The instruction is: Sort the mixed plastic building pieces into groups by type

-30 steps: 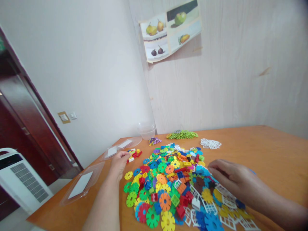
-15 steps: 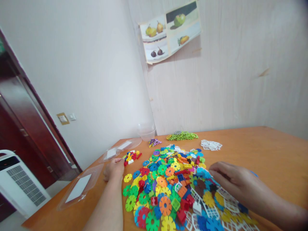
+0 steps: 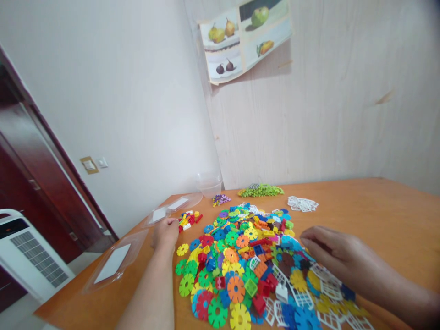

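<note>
My left hand (image 3: 165, 234) is closed at the left edge of a small heap of red, yellow and white building bricks (image 3: 189, 220). Its fingertips are turned away, so what they hold, if anything, is hidden. A large mixed pile of slotted plastic discs (image 3: 236, 288), bricks and white lattice pieces (image 3: 302, 298) spreads between my forearms. My right hand (image 3: 332, 250) hovers at the right side of this pile, beside some blue discs (image 3: 290, 244). Its fingers are curled together, and their inner side cannot be seen.
Toward the back of the wooden table lie a green heap (image 3: 263, 190), a small purple-and-yellow heap (image 3: 220, 200) and white lattice pieces (image 3: 302, 204). A clear plastic tub (image 3: 209, 184) stands by the wall. Clear lids with white labels (image 3: 113, 263) lie along the left edge.
My left hand has curled in more, and its fingertips have drawn slightly back from the brick heap. My right hand stays nearly in place. The camera view has shifted a little.
</note>
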